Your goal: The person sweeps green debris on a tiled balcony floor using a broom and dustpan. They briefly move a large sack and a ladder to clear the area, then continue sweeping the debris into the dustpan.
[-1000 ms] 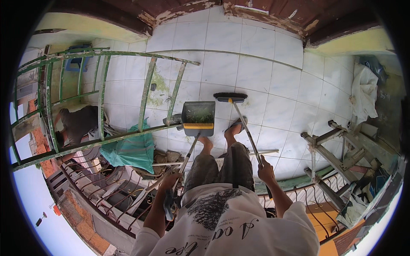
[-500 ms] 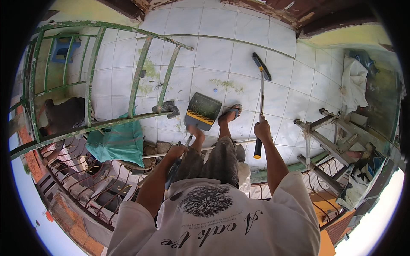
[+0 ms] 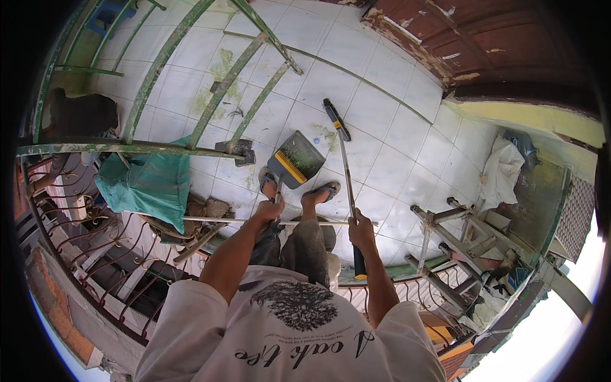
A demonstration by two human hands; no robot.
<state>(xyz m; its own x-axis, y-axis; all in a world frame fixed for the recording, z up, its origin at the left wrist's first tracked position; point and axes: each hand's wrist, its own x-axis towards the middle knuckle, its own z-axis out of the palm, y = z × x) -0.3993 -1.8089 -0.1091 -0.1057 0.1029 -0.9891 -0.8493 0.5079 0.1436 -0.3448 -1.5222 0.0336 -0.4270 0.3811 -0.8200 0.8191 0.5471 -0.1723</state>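
Observation:
My left hand (image 3: 268,211) is wrapped round the upright handle of a long-handled dustpan. The dark grey dustpan (image 3: 310,153) rests on the white tiles in front of my feet, with a yellow comb along its back and green bits inside. In my right hand (image 3: 361,230) is the metal pole of a broom (image 3: 345,163), its black end grip sticking out below my fist. The dark bristled broom head (image 3: 335,118) touches the floor beyond the dustpan and to its right. Between them lie green scraps (image 3: 327,135) and a small blue round piece (image 3: 316,141).
A green metal ladder (image 3: 167,57) leans across the left side, above a teal cloth (image 3: 147,191). A wooden stepladder (image 3: 445,237) and a white sack (image 3: 501,167) are at the right. A curly railing (image 3: 95,280) runs behind me; a pale pole (image 3: 305,223) crosses near my legs.
The broom head has swept left, closer to the dustpan, and my right hand has moved left with it. My left foot has moved left beside the dustpan. The whole view has tilted and shifted.

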